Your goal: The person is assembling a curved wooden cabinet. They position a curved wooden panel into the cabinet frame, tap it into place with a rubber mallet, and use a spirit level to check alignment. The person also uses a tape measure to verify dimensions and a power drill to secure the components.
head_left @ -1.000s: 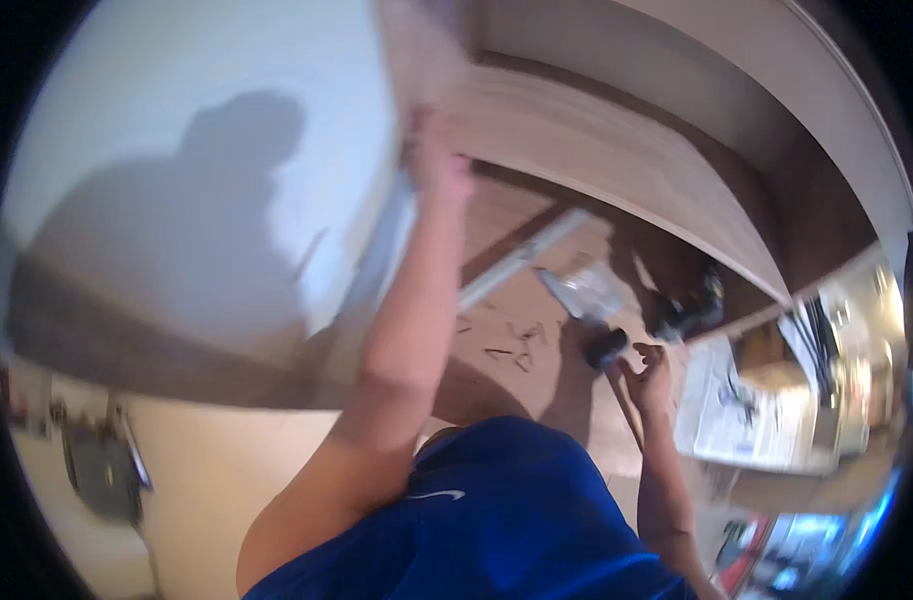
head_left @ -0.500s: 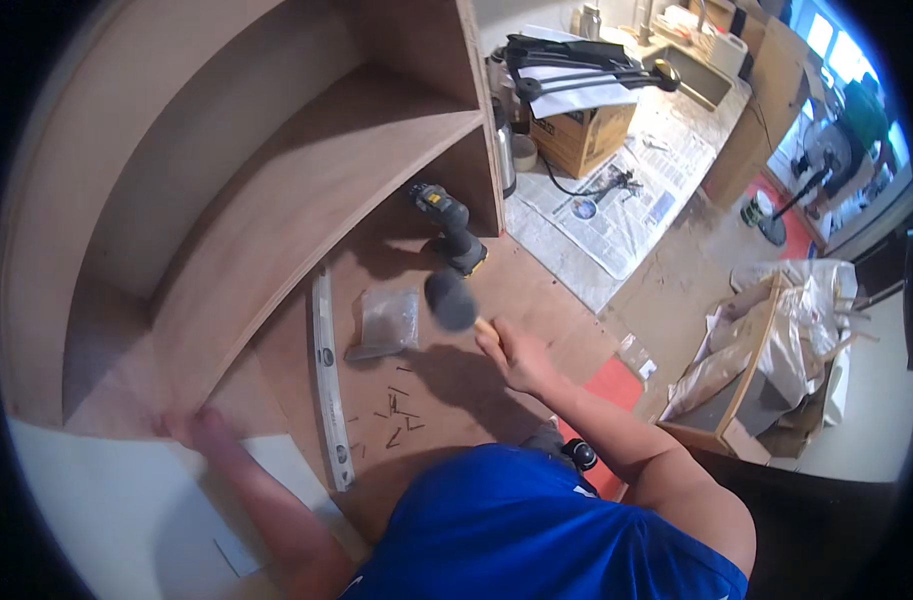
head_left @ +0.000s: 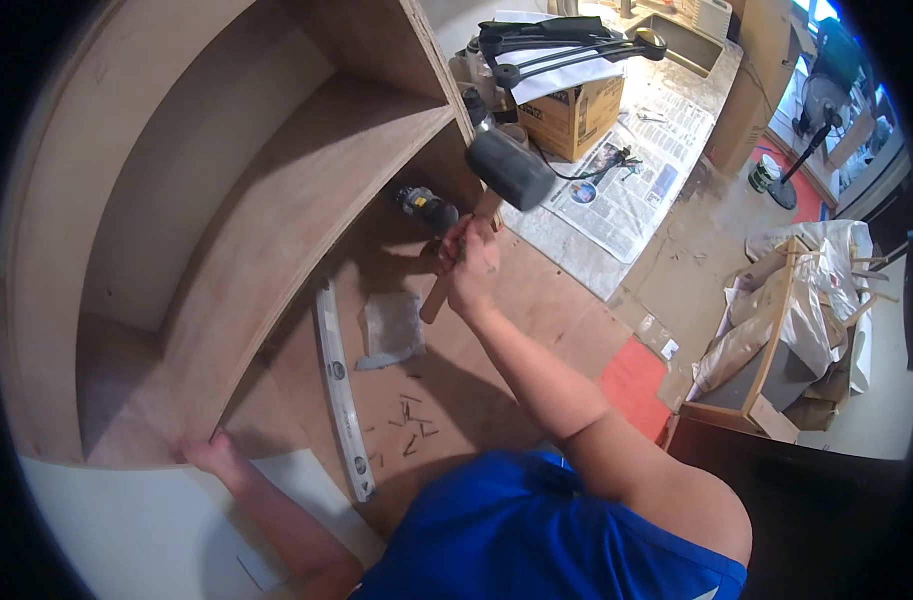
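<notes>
My right hand (head_left: pixel 473 262) is closed round the wooden handle of a rubber mallet (head_left: pixel 511 168). Its black head is raised above the drill and the shelf unit's far end. At the near end of the plywood shelf unit (head_left: pixel 266 215), my left hand (head_left: pixel 213 453) grips the end of the shelf board (head_left: pixel 201 375), fingers partly hidden. Beside the unit lie a spirit level (head_left: pixel 342 400), a clear plastic bag (head_left: pixel 391 325) and several loose screws or nails (head_left: pixel 413 418). A cordless drill (head_left: pixel 426 208) stands beyond them, partly hidden behind my right hand.
A worktop with newspaper (head_left: pixel 626 200) carries a cardboard box (head_left: pixel 571 115) topped by black metal parts (head_left: pixel 556 50). A sink (head_left: pixel 681 45) is beyond. Wrapped boards (head_left: pixel 776 320) lean at the right, and a fan (head_left: pixel 821 115) stands farther back. A white panel (head_left: pixel 166 520) lies near my left arm.
My right hand has swung the mallet up and away to the far side, over the drill. My left hand stays at the shelf end. The view has shifted slightly.
</notes>
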Demonstrator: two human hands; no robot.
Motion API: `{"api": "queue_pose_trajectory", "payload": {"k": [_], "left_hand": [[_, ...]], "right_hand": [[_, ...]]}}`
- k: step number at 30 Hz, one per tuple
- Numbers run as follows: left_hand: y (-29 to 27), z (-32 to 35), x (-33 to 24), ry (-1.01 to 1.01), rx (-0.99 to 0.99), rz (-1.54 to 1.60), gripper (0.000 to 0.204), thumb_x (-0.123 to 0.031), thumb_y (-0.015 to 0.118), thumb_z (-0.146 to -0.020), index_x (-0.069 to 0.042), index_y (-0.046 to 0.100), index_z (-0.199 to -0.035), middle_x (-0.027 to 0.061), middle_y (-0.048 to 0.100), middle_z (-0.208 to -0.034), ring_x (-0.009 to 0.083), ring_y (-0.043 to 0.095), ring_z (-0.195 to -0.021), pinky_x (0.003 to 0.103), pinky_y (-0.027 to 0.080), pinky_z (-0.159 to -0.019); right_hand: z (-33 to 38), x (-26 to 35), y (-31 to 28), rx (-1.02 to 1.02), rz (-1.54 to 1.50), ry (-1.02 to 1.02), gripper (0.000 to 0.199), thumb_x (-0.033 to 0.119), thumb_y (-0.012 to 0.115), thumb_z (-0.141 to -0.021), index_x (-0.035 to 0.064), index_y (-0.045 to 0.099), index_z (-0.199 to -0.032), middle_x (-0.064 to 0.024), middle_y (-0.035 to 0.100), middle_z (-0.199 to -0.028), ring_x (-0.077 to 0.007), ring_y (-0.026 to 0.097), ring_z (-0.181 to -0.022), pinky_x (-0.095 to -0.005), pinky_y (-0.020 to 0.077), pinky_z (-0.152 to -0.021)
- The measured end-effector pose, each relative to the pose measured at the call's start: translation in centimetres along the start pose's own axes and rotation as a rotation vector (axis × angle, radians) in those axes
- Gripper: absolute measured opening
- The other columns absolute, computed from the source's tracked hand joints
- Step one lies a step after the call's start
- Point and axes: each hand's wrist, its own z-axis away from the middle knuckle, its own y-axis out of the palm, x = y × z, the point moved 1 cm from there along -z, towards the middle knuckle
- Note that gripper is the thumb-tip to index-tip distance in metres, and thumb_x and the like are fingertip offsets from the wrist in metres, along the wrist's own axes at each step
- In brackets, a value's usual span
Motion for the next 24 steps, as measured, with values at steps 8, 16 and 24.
{"api": "queue_pose_trajectory", "payload": {"k": [8, 16, 24], "left_hand": [[4.5, -1.4, -7.9, -0.656, -0.469, 0.537, 0.054, -0.031, 0.041, -0.099, 0.007, 0.053, -0.137, 0.0207, 0.063, -0.136, 0.0342, 0.063, -0.122, 0.042, 0.051, -0.107], [-2.3, -1.6, -0.9, -0.311, -0.151, -0.069, 0.054, -0.030, 0.039, -0.101, 0.006, 0.052, -0.138, 0.0215, 0.062, -0.136, 0.0356, 0.062, -0.124, 0.043, 0.048, -0.109], [4.1, -1.5, -7.1, -0.688, -0.510, 0.486, 0.054, -0.031, 0.041, -0.100, 0.005, 0.050, -0.140, 0.0220, 0.062, -0.137, 0.0361, 0.061, -0.124, 0.045, 0.048, -0.108]], "right_hand": [[0.1, 1.4, 0.2, 0.046, 0.138, 0.061, 0.039, 0.051, 0.049, -0.107, 0.0148, 0.046, -0.093, 0.0029, 0.043, -0.072, -0.0075, 0.040, -0.058, -0.0252, 0.0344, -0.050], [-1.6, 1.6, 2.1, 0.001, 0.137, 0.045, 0.040, 0.050, 0.046, -0.109, 0.0143, 0.046, -0.091, 0.0022, 0.042, -0.069, -0.0080, 0.040, -0.057, -0.0250, 0.0345, -0.049], [-1.8, 1.6, 0.6, -0.068, 0.230, -0.080, 0.041, 0.047, 0.050, -0.108, 0.0124, 0.049, -0.086, 0.0037, 0.044, -0.064, -0.0058, 0.042, -0.052, -0.0242, 0.0337, -0.046]]}}
